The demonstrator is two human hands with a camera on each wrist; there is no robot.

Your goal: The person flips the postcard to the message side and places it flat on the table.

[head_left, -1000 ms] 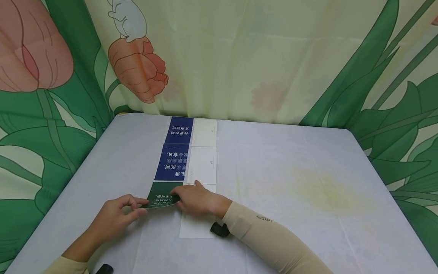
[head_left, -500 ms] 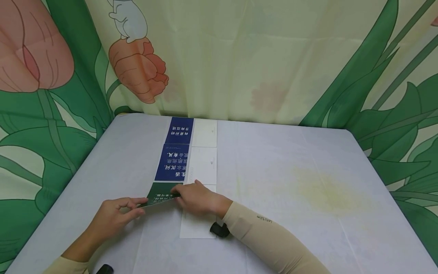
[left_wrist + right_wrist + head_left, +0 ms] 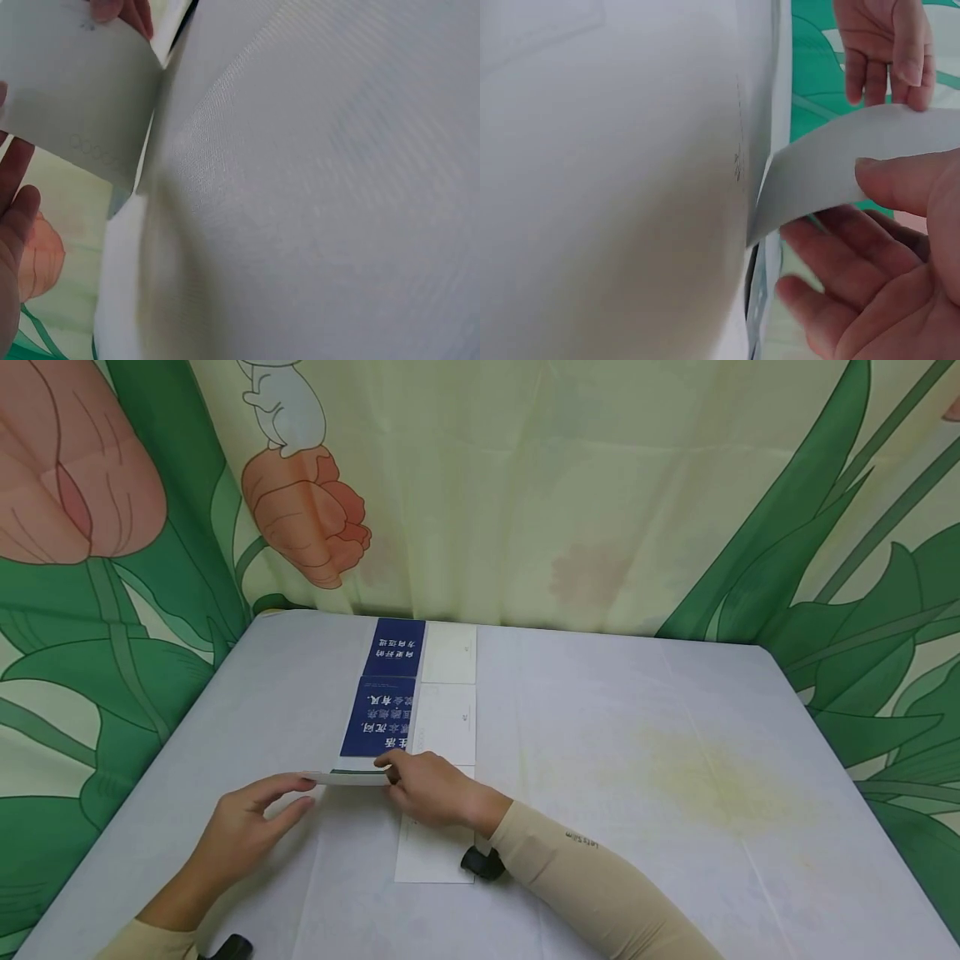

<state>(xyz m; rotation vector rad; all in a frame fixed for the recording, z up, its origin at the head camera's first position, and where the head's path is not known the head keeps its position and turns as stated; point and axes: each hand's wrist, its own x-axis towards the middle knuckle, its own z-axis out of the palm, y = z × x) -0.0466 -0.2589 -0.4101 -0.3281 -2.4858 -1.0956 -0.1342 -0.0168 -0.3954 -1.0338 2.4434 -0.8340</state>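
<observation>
A postcard [image 3: 348,779], dark green on its front and white on its back, stands tilted up with its white side toward me. My right hand [image 3: 431,789] pinches its right end; in the right wrist view the thumb [image 3: 900,182] lies on the white side and the fingers are behind. The card bows in that view. At the card's left end, my left hand [image 3: 251,822] touches the edge with its nearly straight fingers, the thumb apart from it. The card's white back [image 3: 75,82] fills the upper left of the left wrist view.
Two blue postcards [image 3: 378,714] with white lettering lie in a column beyond the raised card. Beside them runs a column of white cards [image 3: 442,718], partly under my right hand, with the nearest white card [image 3: 431,856] by the black wrist camera [image 3: 482,863]. A patterned curtain [image 3: 600,510] hangs behind the white-covered table [image 3: 637,818].
The green postcard's near edge has lifted and tipped away, so its white back now faces me. My left fingers have moved slightly up and the thumb has come off the card.
</observation>
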